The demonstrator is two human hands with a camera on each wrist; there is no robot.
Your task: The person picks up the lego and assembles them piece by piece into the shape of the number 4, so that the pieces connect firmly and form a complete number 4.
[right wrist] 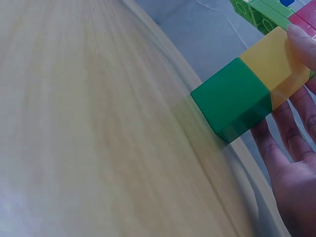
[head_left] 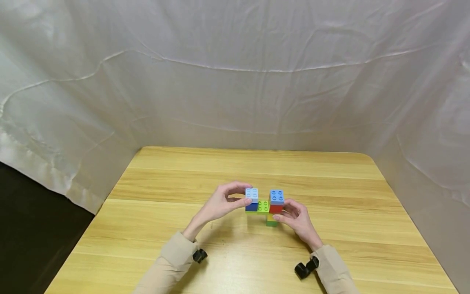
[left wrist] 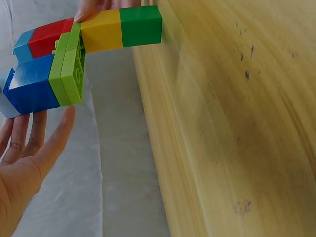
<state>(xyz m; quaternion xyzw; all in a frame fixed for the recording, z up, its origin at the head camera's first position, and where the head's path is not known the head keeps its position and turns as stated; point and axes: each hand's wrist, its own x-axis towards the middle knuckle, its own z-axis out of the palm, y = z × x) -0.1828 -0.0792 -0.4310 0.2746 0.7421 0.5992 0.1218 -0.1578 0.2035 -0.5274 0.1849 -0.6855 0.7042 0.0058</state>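
A structure of toy building bricks stands over the table, spanned by a lime green brick (head_left: 262, 207). On its left end are a dark blue brick (head_left: 251, 207) and a pale blue brick (head_left: 251, 191) on top. Its right end bears a red brick (head_left: 276, 209) topped by a light blue brick (head_left: 276, 197). Below that end come a yellow brick (left wrist: 102, 32) and a green brick (left wrist: 142, 25). My left hand (head_left: 217, 205) pinches the pale blue brick between thumb and fingers. With thumb on the yellow brick, my right hand (head_left: 299, 223) grips the right column.
The wooden table (head_left: 165, 179) extends around both hands. Pale grey fabric (head_left: 235, 102) hangs behind it and at both sides. Each sleeve carries a small black device, one at the left wrist (head_left: 200, 256) and one at the right (head_left: 307, 268).
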